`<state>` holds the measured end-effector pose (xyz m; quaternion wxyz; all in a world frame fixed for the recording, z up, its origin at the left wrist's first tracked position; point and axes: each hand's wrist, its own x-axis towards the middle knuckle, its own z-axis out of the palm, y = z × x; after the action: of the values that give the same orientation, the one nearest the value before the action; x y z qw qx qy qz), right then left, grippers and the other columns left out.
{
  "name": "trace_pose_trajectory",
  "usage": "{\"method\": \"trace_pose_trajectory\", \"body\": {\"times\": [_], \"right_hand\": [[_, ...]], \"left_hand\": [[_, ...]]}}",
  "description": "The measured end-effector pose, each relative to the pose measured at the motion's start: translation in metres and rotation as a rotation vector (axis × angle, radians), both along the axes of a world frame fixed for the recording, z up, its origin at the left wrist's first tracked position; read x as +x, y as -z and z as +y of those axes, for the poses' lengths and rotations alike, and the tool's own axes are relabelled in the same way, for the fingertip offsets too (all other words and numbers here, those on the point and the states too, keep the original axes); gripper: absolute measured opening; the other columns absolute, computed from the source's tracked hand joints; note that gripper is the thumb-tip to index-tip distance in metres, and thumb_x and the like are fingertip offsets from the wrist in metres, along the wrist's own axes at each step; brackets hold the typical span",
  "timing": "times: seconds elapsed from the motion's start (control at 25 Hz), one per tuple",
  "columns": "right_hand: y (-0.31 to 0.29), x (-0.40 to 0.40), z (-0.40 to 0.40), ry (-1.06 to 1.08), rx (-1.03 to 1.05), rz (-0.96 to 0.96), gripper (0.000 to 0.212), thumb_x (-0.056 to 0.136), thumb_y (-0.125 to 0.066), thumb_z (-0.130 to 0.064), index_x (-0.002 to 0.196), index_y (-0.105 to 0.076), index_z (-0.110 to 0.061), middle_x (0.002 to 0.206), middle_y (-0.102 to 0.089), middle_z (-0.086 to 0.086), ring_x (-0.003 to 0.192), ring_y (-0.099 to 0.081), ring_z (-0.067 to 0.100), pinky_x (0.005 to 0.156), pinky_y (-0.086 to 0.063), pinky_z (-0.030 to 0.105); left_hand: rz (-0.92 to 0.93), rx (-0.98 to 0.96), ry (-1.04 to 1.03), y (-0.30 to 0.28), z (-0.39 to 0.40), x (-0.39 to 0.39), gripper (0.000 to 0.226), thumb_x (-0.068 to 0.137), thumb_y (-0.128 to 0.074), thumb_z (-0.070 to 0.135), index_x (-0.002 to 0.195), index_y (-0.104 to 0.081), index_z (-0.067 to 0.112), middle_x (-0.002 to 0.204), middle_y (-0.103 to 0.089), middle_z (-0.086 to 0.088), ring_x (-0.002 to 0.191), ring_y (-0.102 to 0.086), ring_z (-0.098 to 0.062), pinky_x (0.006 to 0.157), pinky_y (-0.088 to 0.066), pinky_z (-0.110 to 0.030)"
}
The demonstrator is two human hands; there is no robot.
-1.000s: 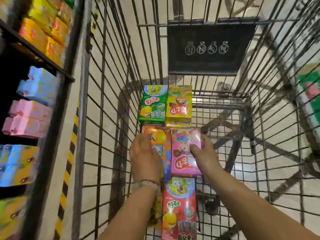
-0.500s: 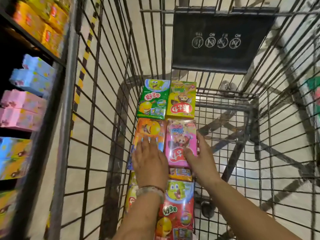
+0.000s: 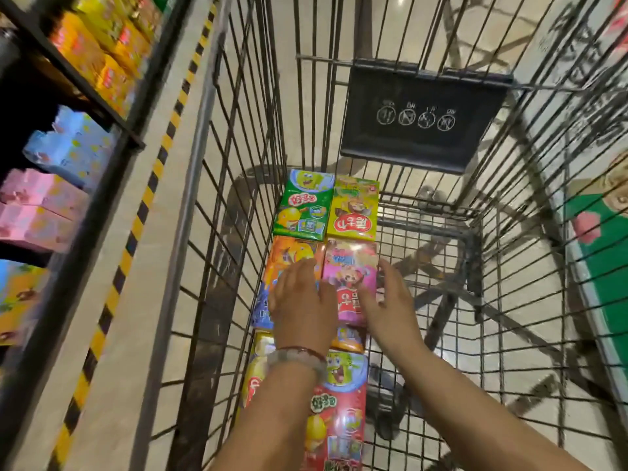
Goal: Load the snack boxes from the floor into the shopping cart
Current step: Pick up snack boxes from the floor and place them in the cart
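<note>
Wire cart (image 3: pixel 238 137) holds six visible boxes; flat left hand (image 3: pixel 300 307) and right hand (image 3: pixel 390 304) press two.

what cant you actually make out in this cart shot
Head view only:
- Orange box: near half hidden under the left hand.
- Yellow box: mostly behind the left forearm.
- Red box: cut off by the bottom edge.
- Shelf boxes: motion-blurred, print unreadable.

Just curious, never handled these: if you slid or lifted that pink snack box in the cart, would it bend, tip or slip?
The pink box looks like flat-sided carton, so probably stiff. It lies flat between neighbouring boxes, so tipping seems unlikely. Its face shows glare, so it may be slick under the right hand.
</note>
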<state>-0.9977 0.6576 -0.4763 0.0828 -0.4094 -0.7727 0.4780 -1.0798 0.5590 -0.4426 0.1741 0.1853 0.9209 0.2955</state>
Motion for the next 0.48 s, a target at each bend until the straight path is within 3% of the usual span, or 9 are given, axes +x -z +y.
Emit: {"method": "trace_pose_trajectory", "body": {"times": [0.12,0.24,0.4,0.48], "right_hand": [[-0.033,-0.001,0.007,-0.003,0.016,0.007,0.067,0.073,-0.043,-0.044,0.13,-0.05,-0.009,0.119,-0.056,0.012,0.11,-0.053,0.031,0.093,-0.043,0.036],[-0.083,0.002,0.005,-0.066,0.045,0.008,0.06,0.074,-0.042,-0.034,0.127,-0.054,-0.009,0.113,-0.058,0.007,0.109,-0.053,0.028,0.079,-0.034,0.023],[-0.193,0.002,-0.007,-0.229,0.081,0.138,0.056,0.082,-0.049,-0.034,0.132,-0.05,-0.009,0.129,-0.056,0.009,0.119,-0.053,0.027,0.1,-0.041,0.035],[-0.267,0.002,-0.017,-0.312,0.115,0.182,0.054,0.087,-0.051,-0.034,0.135,-0.046,-0.01,0.13,-0.052,0.005,0.111,-0.055,0.018,0.093,-0.046,0.031]], "left_hand": [[-0.06,0.171,0.073,-0.028,0.001,0.005,0.071,0.073,-0.022,0.05,0.118,-0.061,0.013,0.124,-0.06,-0.007,0.118,-0.048,-0.026,0.1,-0.037,-0.035],[-0.092,0.206,0.14,-0.074,-0.012,0.015,0.06,0.077,-0.033,0.045,0.118,-0.063,0.013,0.12,-0.063,-0.008,0.114,-0.052,-0.024,0.093,-0.035,-0.024],[-0.132,0.36,0.229,-0.186,-0.046,0.002,0.041,0.086,-0.053,0.027,0.123,-0.058,0.011,0.124,-0.06,-0.008,0.115,-0.055,-0.021,0.096,-0.039,-0.021],[-0.042,0.4,0.254,-0.263,-0.074,-0.013,0.04,0.086,-0.057,0.028,0.124,-0.057,0.013,0.123,-0.059,-0.004,0.109,-0.057,-0.016,0.095,-0.043,-0.021]]}}
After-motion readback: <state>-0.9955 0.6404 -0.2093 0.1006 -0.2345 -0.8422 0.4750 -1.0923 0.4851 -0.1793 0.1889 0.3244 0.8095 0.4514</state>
